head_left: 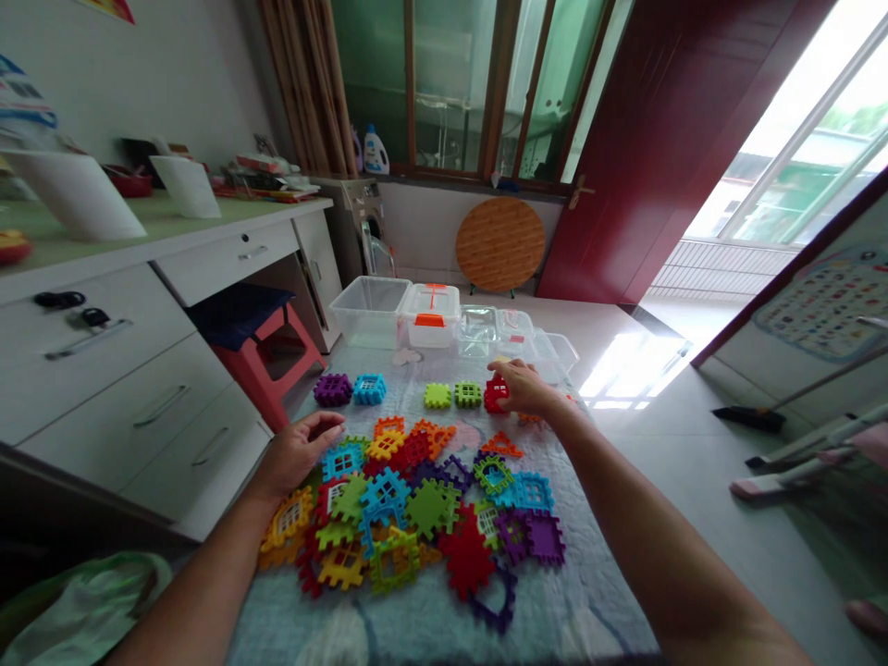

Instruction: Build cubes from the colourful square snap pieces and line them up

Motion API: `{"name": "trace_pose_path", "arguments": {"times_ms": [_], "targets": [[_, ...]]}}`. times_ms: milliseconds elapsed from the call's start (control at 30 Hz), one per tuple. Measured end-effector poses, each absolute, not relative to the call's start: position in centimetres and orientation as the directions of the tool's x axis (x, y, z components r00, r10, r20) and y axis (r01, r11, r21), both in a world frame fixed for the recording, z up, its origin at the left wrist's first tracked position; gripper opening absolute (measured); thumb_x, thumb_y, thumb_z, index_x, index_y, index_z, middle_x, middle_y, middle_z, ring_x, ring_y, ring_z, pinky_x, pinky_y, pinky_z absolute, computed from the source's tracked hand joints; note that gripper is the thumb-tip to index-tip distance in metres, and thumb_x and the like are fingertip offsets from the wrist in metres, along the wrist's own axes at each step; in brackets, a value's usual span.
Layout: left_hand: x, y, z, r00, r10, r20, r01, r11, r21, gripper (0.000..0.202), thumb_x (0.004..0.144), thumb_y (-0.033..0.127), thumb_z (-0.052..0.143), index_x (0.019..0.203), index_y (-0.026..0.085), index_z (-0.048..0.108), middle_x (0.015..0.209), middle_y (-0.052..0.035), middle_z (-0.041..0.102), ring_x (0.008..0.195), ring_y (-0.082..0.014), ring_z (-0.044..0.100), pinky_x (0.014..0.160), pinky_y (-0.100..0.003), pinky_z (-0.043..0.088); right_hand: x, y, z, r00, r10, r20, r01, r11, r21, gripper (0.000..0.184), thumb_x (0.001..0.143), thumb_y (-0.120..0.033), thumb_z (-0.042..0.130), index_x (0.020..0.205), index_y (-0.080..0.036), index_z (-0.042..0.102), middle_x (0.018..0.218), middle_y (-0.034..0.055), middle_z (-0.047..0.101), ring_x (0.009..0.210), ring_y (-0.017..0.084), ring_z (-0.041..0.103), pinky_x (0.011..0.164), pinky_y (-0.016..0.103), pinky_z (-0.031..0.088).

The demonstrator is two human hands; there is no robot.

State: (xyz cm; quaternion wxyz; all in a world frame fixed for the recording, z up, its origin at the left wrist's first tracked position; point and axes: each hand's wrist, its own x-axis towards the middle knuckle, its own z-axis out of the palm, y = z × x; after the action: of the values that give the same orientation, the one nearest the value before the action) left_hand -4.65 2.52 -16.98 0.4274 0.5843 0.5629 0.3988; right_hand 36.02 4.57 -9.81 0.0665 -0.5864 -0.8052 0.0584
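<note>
My right hand [522, 387] is closed on a red building block [496, 394], at the right of a row across the cloth. Left of it in that row sit a green window block [467, 395], a lime block [437, 397], a blue window block [370, 388] and a purple block stack [333, 389]. My left hand [312, 442] holds nothing, its fingers loosely stretched beside the left edge of the pile. A light blue window piece [342, 461] is nearest to it. The loose pile includes a green piece [431, 508], a red piece [467, 555] and a purple piece [546, 537].
Behind the row stand an open clear bin [367, 319], a lidded box with orange latches [431, 319] and a clear container [478, 335]. A pink stool [267, 347] and white drawers [159, 398] are at the left. A broom [753, 418] lies at the right.
</note>
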Motion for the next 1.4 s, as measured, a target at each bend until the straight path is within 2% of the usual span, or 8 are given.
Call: {"name": "trace_pose_path", "arguments": {"times_ms": [233,500,633,767,867,1033,1233,1400], "targets": [[-5.2,2.8,-17.9,0.055,0.998,-0.002,0.309,-0.016,0.951,0.045,0.067,0.054,0.074,0.095,0.019,0.068,0.083,-0.0019,0.071,0.071,-0.0181,0.064,0.064,-0.026,0.051,35.5,5.4,-11.2,-0.282,0.958,-0.043,0.958,0.28,-0.055,0.066,0.065,-0.018,0.066,0.13,-0.02,0.054,0.112,0.0147,0.067,0.117,0.034,0.051,0.093,0.041,0.037],[-5.1,2.9,-17.9,0.056,0.998,0.016,0.324,-0.033,0.945,0.046,0.067,0.055,0.073,0.094,0.019,0.068,0.084,-0.0026,0.071,0.073,-0.019,0.064,0.066,-0.026,0.051,34.9,5.6,-11.6,-0.274,0.956,-0.103,0.962,0.274,-0.01,0.059,0.065,-0.016,0.068,0.123,-0.02,0.056,0.106,0.0136,0.069,0.112,0.032,0.056,0.092,0.041,0.039],[-5.1,2.7,-17.7,0.071,0.997,0.015,0.333,-0.038,0.942,0.045,0.07,0.054,0.072,0.097,0.018,0.067,0.084,-0.0025,0.07,0.071,-0.0181,0.063,0.064,-0.026,0.05,34.8,5.2,-11.4,-0.274,0.96,-0.06,0.962,0.273,-0.028,0.056,0.064,-0.008,0.066,0.118,-0.021,0.058,0.103,0.0125,0.07,0.106,0.032,0.059,0.09,0.044,0.042],[-4.8,2.4,-17.3,0.069,0.997,0.019,0.325,-0.04,0.945,0.046,0.069,0.054,0.072,0.096,0.018,0.068,0.083,-0.0027,0.07,0.069,-0.0174,0.063,0.063,-0.026,0.05,34.3,3.7,-10.4,-0.268,0.963,0.024,0.961,0.269,-0.069,0.058,0.067,-0.014,0.07,0.123,-0.019,0.056,0.114,0.016,0.066,0.113,0.036,0.055,0.094,0.05,0.042],[-4.5,2.2,-16.9,0.04,0.999,0.029,0.33,-0.041,0.943,0.048,0.066,0.055,0.073,0.093,0.016,0.069,0.08,-0.0028,0.07,0.067,-0.0171,0.062,0.062,-0.026,0.05,32.9,1.6,-9.6,-0.291,0.946,0.146,0.928,0.316,-0.199,0.055,0.075,-0.018,0.067,0.128,-0.019,0.054,0.12,0.0143,0.064,0.115,0.032,0.055,0.097,0.048,0.043],[-4.5,2.1,-16.7,0.058,0.998,0.009,0.33,-0.028,0.944,0.046,0.067,0.053,0.073,0.094,0.017,0.068,0.074,-0.0004,0.069,0.062,-0.0158,0.06,0.058,-0.025,0.049,28.7,-1.1,-10.3,-0.503,0.858,0.1,0.778,0.501,-0.379,0.04,0.083,-0.015,0.059,0.122,-0.019,0.06,0.123,0.0115,0.066,0.116,0.023,0.058,0.101,0.04,0.044],[-4.5,2.2,-16.7,0.06,0.996,0.063,0.36,-0.081,0.93,0.043,0.069,0.052,0.07,0.092,0.016,0.068,0.081,-0.0031,0.07,0.072,-0.018,0.062,0.066,-0.027,0.05,25.9,-0.8,-12.7,-0.556,0.831,0.018,0.783,0.53,-0.325,0.053,0.08,-0.005,0.055,0.132,-0.015,0.054,0.129,0.0137,0.063,0.118,0.023,0.056,0.102,0.039,0.042],[-4.5,2.2,-16.7,0.076,0.995,0.057,0.366,-0.081,0.927,0.042,0.071,0.051,0.069,0.093,0.016,0.068,0.08,-0.0026,0.068,0.072,-0.0178,0.061,0.066,-0.027,0.05,26.2,-0.8,-12.4,-0.525,0.851,0.017,0.815,0.508,-0.28,0.045,0.077,-0.007,0.058,0.121,-0.017,0.06,0.116,0.0117,0.065,0.107,0.023,0.059,0.095,0.035,0.044]]}}
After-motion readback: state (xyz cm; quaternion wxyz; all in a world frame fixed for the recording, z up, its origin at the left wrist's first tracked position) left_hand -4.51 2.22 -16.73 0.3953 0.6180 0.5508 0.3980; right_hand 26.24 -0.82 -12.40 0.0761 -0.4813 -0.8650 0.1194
